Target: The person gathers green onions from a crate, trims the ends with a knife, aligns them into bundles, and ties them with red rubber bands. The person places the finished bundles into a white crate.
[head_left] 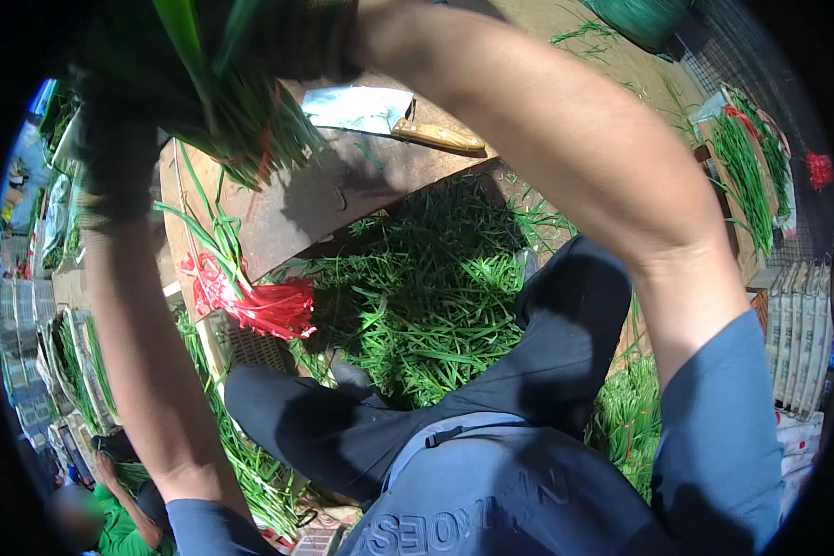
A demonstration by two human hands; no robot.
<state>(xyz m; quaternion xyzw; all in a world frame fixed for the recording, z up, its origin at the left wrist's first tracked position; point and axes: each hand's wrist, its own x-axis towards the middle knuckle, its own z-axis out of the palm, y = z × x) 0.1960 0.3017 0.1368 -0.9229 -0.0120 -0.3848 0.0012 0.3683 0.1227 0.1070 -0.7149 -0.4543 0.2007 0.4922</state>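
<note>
A bundle of long green leafy stalks, with a thin red tie around it, hangs over the left part of a low wooden board. My left hand and my right hand, both dark-gloved, are at the bundle; shadow and blur hide their fingers. A cleaver with a wooden handle lies flat on the board, right of the bundle. At the board's near left corner lies a bunch of red plastic ties, with a few green stalks across it.
Loose green leaves cover the ground between my legs. More stalks lie beside my left leg and right leg. Bundles rest in a crate at right. A person in a green top sits at lower left.
</note>
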